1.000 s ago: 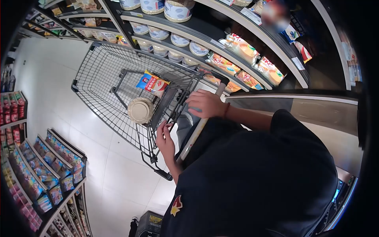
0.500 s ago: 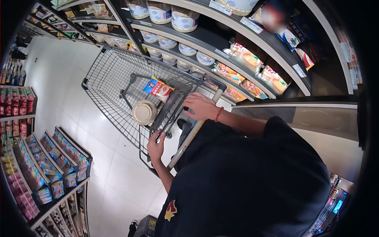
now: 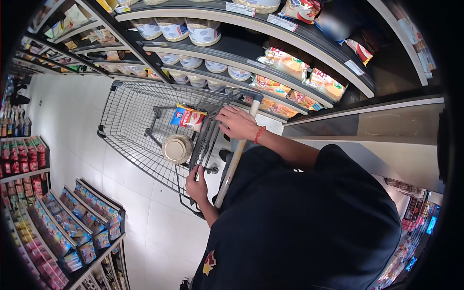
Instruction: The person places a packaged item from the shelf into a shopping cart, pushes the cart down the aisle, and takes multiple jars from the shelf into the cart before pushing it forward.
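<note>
A wire shopping cart (image 3: 140, 133) holds a red, blue and yellow bag (image 3: 188, 117) and a round tub with a pale lid (image 3: 177, 149). My right hand (image 3: 238, 123), with a red bracelet at its wrist, has its fingers curled over the cart's upper rear frame, beside the pale handle bar (image 3: 234, 166). Lower down, my left hand (image 3: 196, 186) has its thumb and fingers around the other end of the dark rear panel, just past the tub. The handle bar runs between my forearms and my body, and neither hand is on the bag or the tub.
Shelves with tubs (image 3: 203, 33) and packets (image 3: 285, 63) curve along the top, close to the cart's side. A stepped display of blue packets (image 3: 79, 210) stands at the lower left, with red packets (image 3: 21, 152) behind. Tiled floor (image 3: 137, 208) shows between display and cart.
The view has shifted, and the cart sits lower in it. My left hand's fingers have closed at the rear panel's end. My right hand has moved slightly further onto the rear frame. The bag and tub remain inside.
</note>
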Available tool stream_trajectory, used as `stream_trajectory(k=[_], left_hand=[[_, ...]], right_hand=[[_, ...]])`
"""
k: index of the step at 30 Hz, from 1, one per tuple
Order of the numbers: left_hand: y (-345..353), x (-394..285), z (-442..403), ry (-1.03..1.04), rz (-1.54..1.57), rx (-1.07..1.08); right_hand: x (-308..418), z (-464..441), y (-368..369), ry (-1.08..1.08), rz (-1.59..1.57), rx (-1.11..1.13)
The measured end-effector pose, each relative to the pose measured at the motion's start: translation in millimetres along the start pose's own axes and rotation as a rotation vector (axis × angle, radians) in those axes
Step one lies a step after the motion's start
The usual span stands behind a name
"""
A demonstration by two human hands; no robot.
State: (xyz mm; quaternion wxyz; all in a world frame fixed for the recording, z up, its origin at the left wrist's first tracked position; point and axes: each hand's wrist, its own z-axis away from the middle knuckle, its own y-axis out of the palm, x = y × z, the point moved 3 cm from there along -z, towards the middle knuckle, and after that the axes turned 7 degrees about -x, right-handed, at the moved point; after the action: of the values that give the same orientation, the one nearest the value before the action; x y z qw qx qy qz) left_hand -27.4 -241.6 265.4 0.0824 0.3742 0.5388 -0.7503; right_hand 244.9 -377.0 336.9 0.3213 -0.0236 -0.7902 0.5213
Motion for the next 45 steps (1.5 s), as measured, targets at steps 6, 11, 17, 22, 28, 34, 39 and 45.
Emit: stream_trajectory(k=[6, 11, 17, 22, 28, 34, 39, 45], left_hand=[[6.7, 2.2, 1.2, 0.015, 0.01, -0.032], [8.7, 1.7, -2.5, 0.003, -0.011, -0.052], [10.5, -5.7, -10.6, -0.008, -0.026, -0.075], [9.2, -9.3, -16.5, -0.045, -0.038, -0.073], [15.6, 1.5, -27.0, -0.042, 0.0, -0.098], [11.5, -4.3, -33.3, -0.101, 0.022, -0.058], [14.2, -1.0, -33.3, -0.031, 0.047, -0.121], [20.6, 9.2, -34.6, -0.064, -0.007, -0.11]], right_hand=[[-6.4, -3.1, 2.7, -0.044, 0.034, 0.004], [-10.2, -8.5, 9.5, -0.009, 0.005, 0.028], [-15.0, -17.4, 13.1, -0.019, 0.013, 0.011], [-18.1, -24.1, 14.9, -0.019, 0.01, -0.015], [-19.5, -30.1, 20.0, -0.023, 0.03, -0.035], [-23.0, -33.9, 26.6, -0.02, 0.043, -0.003], [-22.8, -33.9, 28.0, 0.002, 0.02, -0.01], [-21.5, -31.1, 25.7, 0.006, 0.015, -0.02]])
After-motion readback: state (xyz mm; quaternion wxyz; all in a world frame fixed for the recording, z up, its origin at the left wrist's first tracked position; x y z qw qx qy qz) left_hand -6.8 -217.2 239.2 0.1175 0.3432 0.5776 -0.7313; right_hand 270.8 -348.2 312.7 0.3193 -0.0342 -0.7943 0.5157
